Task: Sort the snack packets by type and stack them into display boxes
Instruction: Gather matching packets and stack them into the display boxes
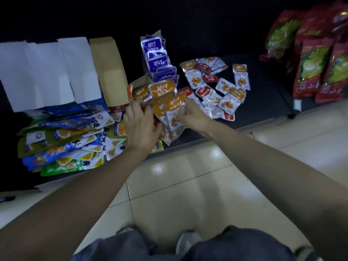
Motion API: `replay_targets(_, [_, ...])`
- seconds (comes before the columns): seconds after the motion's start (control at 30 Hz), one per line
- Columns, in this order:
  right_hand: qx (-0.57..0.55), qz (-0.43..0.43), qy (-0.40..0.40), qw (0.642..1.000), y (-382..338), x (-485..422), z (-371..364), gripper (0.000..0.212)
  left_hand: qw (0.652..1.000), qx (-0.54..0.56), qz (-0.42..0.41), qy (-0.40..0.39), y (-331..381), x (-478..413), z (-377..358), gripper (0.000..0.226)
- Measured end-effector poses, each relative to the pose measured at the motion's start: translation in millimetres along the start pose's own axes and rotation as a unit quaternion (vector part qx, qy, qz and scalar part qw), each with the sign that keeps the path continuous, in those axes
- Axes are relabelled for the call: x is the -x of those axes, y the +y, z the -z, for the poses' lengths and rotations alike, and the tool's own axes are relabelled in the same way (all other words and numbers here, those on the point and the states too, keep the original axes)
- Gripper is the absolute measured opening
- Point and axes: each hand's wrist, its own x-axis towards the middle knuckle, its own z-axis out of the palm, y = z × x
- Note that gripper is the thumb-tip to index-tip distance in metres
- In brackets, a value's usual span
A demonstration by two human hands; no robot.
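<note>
One box point(157, 33), purple packets point(157, 62) inside, orange packets point(174, 108) held

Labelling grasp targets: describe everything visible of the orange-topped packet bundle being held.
The orange-topped packets are a fanned bundle of glossy sachets: orange bands with white print, pale lower halves. They stand roughly upright over the dark shelf edge, before an open cardboard box holding more. The left grip holds them from the left; the right grip pinches the front one.

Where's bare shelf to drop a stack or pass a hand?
Free: dark shelf between the loose packets and the red bags. Crowded: blue-green pile at left; centre, where left hand and right hand hold orange packets by the purple packets.
</note>
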Motion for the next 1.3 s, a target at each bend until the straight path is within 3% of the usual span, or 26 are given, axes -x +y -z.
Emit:
replay_targets(0.17, [-0.012,0.004,-0.03,0.999,5,-6,-3,0.04,0.997,0.071,0.022,-0.007,-4,4,2,0.049])
replay_targets(0.3, [0.022,0.019,-0.073,0.997,7,-7,-10,0.036,0.987,0.136,0.053,-0.071,-8,9,11,0.054])
replay_targets(0.47, [0.05,0.007,-0.102,0.993,3,-4,-24,0.045,0.974,0.18,0.073,-0.116,-17,10,21,0.061])
replay_targets(0.97, [0.022,-0.022,-0.002,1.0,-18,20,-61,0.056,0.95,0.262,0.004,-0.167,-57,-3,21,0.062])
replay_targets(1.3, [0.025,0.0,0.054,0.998,-17,33,-74,0.073,0.95,0.242,-0.019,-0.196,-62,-7,22,0.055])
